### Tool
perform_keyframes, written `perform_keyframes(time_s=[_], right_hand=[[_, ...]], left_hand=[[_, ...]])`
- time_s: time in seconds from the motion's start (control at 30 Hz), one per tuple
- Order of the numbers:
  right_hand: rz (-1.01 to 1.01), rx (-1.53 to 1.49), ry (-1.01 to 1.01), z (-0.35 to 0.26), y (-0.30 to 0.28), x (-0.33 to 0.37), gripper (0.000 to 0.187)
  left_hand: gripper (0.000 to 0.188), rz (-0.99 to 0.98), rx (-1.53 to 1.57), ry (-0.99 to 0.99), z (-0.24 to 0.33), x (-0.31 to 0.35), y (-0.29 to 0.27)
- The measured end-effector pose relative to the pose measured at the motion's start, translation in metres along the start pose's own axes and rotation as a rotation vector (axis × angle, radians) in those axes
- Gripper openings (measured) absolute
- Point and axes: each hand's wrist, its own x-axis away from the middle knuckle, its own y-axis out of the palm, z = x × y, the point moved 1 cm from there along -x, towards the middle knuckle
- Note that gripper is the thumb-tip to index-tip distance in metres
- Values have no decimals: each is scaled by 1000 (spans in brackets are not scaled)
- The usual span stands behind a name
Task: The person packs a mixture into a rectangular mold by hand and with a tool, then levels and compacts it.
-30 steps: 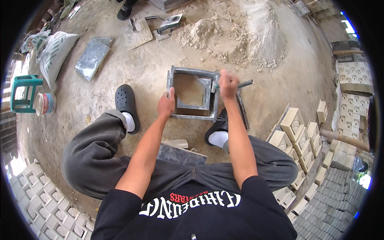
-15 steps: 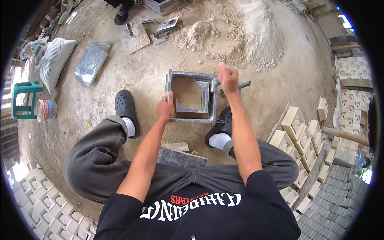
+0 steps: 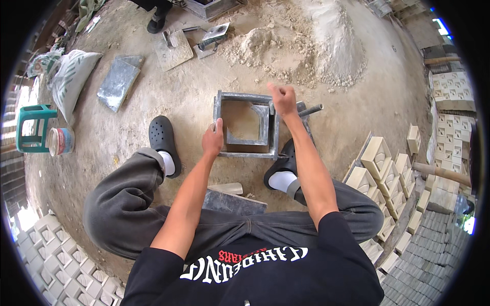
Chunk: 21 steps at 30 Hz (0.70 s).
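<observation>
A square grey metal mould (image 3: 246, 154) stands on the ground between my feet, with a smaller angled frame (image 3: 263, 126) inside it and pale sandy material at its bottom. My left hand (image 3: 213, 138) is closed on the mould's left wall, thumb over the rim. At the mould's upper right corner, my right hand (image 3: 284, 100) is curled closed; what its fingers hold, if anything, is hidden. Beside that hand a metal bar or tube (image 3: 311, 110) sticks out to the right, just outside the mould.
Heaped pale powder (image 3: 334, 48) lies beyond the mould, with trowels (image 3: 212, 36) to its left. Flat metal plates (image 3: 120, 81), a sack (image 3: 74, 79), a green stool (image 3: 33, 127) and a bucket (image 3: 60, 141) are at left. Cast blocks (image 3: 377, 155) stand at right. Another person's foot (image 3: 157, 23) shows far off.
My right hand has shifted slightly left, toward the mould's upper right corner. The green piece beside it is now out of sight. My left hand keeps its grip on the mould.
</observation>
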Motion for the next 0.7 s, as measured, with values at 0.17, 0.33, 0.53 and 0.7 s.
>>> perform_keyframes(time_s=[0.17, 0.33, 0.53, 0.7], right_hand=[[69, -194, -47, 21, -2, 5, 46], [15, -140, 35, 18, -12, -11, 47], [23, -109, 11, 32, -8, 0, 50], [76, -379, -41, -4, -11, 0, 47]], left_hand=[[73, -30, 12, -26, 1, 1, 4], [72, 6, 1, -15, -3, 0, 0], [72, -43, 18, -27, 7, 8, 1], [72, -5, 2, -56, -1, 2, -9]])
